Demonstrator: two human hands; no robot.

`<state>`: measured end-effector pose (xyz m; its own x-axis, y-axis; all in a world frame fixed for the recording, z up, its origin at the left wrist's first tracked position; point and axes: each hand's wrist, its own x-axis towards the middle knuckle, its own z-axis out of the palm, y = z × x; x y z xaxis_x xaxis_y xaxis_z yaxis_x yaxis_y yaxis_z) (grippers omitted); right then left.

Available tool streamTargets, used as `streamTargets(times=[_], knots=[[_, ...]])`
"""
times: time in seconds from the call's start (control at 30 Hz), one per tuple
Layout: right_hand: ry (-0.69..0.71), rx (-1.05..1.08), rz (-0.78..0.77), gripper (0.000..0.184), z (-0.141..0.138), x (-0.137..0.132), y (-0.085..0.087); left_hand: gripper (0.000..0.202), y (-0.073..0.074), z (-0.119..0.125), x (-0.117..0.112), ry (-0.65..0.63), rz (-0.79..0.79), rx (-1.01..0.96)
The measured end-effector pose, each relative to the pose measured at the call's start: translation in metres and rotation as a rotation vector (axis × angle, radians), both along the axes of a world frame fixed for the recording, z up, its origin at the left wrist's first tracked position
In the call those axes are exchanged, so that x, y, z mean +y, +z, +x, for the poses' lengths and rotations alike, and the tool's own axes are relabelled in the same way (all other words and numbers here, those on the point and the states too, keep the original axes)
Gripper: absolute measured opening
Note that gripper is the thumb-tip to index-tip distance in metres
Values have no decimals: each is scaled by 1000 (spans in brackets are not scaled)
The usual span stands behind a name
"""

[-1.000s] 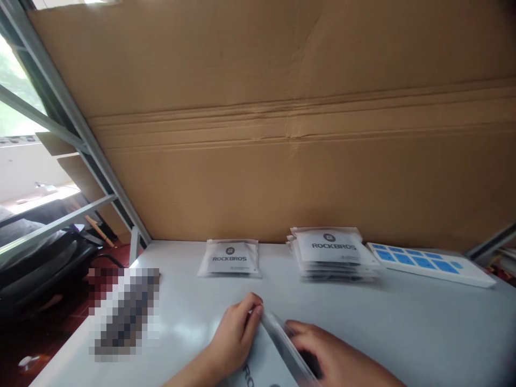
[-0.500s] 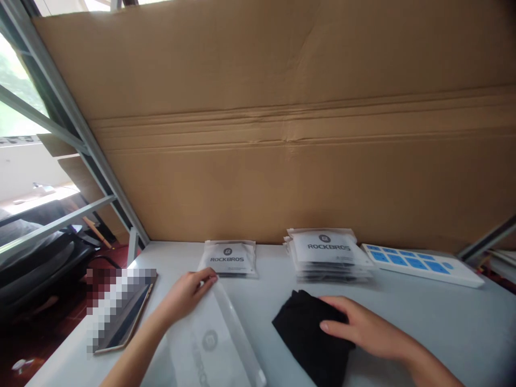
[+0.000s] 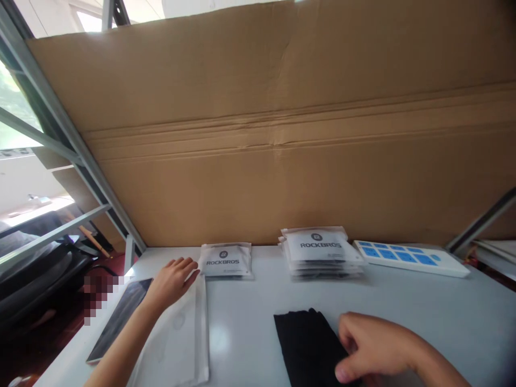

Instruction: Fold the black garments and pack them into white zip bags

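A folded black cloth (image 3: 308, 344) lies at the front of the table. My right hand (image 3: 374, 344) is at the cloth's right edge, thumb pressed on it and fingers curled; part of the grip is hidden. To the left, a flat translucent zip bag (image 3: 173, 338) with a faint round logo rests on the tabletop. Over its far end is my left hand (image 3: 175, 277), fingers stretched out and holding nothing. Just beyond that hand sits a filled ROCKBROS bag (image 3: 226, 260).
A stack of several ROCKBROS bags (image 3: 322, 252) stands at the back, beside a white tray-like piece with blue patches (image 3: 411, 255). A tablet-like device (image 3: 121, 322) lies at the left edge. Tall cardboard (image 3: 258, 188) walls off the table's (image 3: 245, 322) rear.
My left hand has let go of the zip bag, which has shifted left and lies flat. The black cloth has turned more upright, and my right hand has moved to its edge, nearer me.
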<state>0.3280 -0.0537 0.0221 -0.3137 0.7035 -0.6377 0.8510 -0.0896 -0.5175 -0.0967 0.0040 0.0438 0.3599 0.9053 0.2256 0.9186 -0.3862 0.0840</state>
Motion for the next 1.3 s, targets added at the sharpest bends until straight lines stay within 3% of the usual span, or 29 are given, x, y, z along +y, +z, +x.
streamTargets(times=[0.07, 0.13, 0.27, 0.37, 0.43, 0.57, 0.7, 0.77, 0.9, 1.03, 1.17, 1.3], knots=[[29, 42, -17, 33, -3, -1, 0, 35, 6, 28, -18, -32, 66, 0], [63, 115, -48, 40, -5, 0, -2, 30, 6, 72, -43, -200, 89, -21], [-12, 285, -86, 69, -5, 6, -13, 16, -20, 174, -88, -483, -106, 43], [-105, 305, -44, 64, -2, 14, -21, 28, -43, 228, -99, -438, -198, 100], [-95, 287, -48, 53, 0, 18, -22, 46, -50, 244, -97, -414, -270, 121], [-57, 259, -46, 35, 2, 21, -19, 42, -43, 234, -88, -421, -403, -1], [-53, 215, 53, 21, -1, 17, -18, 63, -30, 196, -89, -375, -410, -409], [-62, 172, 114, 21, -4, 14, -18, 67, -25, 174, -93, -365, -355, -473], [-73, 84, 212, 22, -5, 11, -14, 47, -21, 130, -101, -277, -162, -308], [-87, 12, 266, 29, 2, 12, -9, 38, -31, 105, -107, -224, -35, -110], [-87, -21, 253, 30, 7, 12, -9, 39, -42, 104, -111, -224, -118, 68], [-79, -31, 241, 31, 6, 12, -10, 24, -22, 116, -110, -200, -262, 172]])
